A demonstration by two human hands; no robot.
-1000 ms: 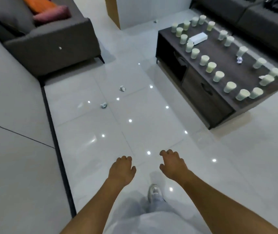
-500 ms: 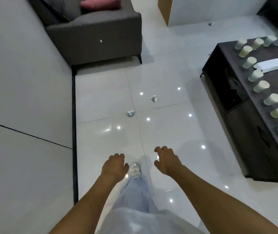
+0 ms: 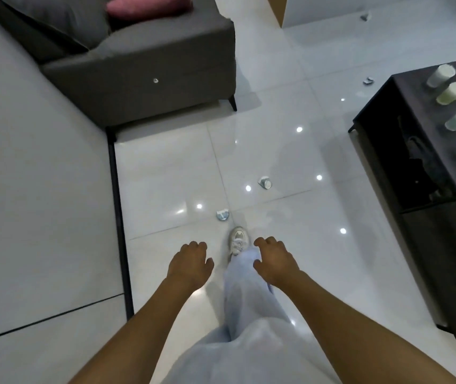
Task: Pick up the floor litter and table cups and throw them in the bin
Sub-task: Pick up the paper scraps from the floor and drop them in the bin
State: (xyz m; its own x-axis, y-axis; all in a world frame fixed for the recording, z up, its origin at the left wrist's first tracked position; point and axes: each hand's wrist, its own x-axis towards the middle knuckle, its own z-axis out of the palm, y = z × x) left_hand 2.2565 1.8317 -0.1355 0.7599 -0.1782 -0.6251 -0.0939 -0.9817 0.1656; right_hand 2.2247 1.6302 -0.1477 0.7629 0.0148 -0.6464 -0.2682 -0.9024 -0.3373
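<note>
Both hands hang over the glossy floor (image 3: 165, 176), holding nothing: the left hand (image 3: 189, 263) and right hand (image 3: 275, 259) have loosely curled fingers. A crumpled scrap (image 3: 223, 215) lies just ahead of the shoe (image 3: 238, 239), another scrap (image 3: 265, 182) beyond it. Pale cups (image 3: 451, 92) stand on the dark desk (image 3: 415, 112) at right.

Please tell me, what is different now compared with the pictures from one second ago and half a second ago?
The person has walked forward: the nearest crumpled litter now lies just ahead of the shoe, and the second piece is closer too. The table has slid to the right edge. Nothing was picked up; the left hand and right hand remain empty, fingers loosely curled.
</note>
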